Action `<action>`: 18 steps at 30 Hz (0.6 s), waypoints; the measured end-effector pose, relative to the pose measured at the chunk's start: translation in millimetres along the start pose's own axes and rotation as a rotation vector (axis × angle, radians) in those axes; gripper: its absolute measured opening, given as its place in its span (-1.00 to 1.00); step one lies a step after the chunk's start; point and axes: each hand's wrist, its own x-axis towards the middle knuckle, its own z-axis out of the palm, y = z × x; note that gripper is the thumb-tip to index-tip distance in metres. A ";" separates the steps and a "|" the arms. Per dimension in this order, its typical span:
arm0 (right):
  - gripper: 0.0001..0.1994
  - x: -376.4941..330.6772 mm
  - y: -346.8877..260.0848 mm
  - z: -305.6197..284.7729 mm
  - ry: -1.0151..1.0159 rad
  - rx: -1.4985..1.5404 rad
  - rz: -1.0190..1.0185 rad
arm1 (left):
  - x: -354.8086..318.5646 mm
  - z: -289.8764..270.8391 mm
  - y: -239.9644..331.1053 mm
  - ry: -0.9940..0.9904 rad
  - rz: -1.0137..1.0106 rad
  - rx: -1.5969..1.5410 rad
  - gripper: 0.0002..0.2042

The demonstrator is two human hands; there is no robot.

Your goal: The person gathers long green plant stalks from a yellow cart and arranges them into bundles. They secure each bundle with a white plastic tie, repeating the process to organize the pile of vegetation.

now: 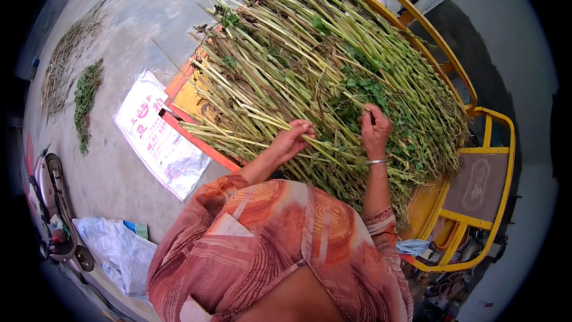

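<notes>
Head view: both hands work at the near side of the cart (186, 100), over its load. Left hand (293, 137): half curled, thumb and fingertips brought together around a few stalks (326, 154) at the near face of the heap; exact number hidden by the fingers. Right hand (375, 131): fingers folded in, thumb drawn against them, nearly a fist, set over the leafier part of the same load; whether a leaf or pod sits in the pinch cannot be made out. Bracelet (376, 161) on the right wrist.

Heap of stalks (280, 59): lies in the cart, piled above its orange edge. Long axes roughly parallel, slanting across the cart. Bare, pale ends point left, some jutting past the orange edge; leafy, pod-bearing ends point right, toward the cart's yellow rail (448, 45). Stalks at the left hand follow the same line, leafy ends to the right.

Floor (158, 30), left of the cart: white sack (149, 122) lying flat just beside the orange edge; green plants (87, 104) and dry stems (67, 62) farther off, well apart from the cart.
</notes>
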 end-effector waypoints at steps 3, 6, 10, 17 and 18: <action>-0.84 17.5 -12.7 -28.9 0.141 0.514 0.150 | 2.5 -1.7 -5.6 -0.121 -0.019 0.016 -0.83; -0.80 44.5 -58.8 -41.4 0.163 0.591 0.112 | 3.7 8.2 -7.3 -0.185 -0.038 0.041 -0.83; -0.79 79.8 -120.6 -30.8 0.109 0.792 -0.040 | 7.9 4.3 -18.3 -0.153 -0.054 0.046 -0.79; -0.80 116.9 -174.9 -68.0 0.232 0.889 -0.455 | 0.1 -21.1 -37.1 -0.097 -0.053 -0.106 -0.75; -0.80 103.7 -168.0 -72.5 0.210 0.879 -0.401 | -1.2 -22.2 -38.4 -0.103 -0.051 -0.110 -0.75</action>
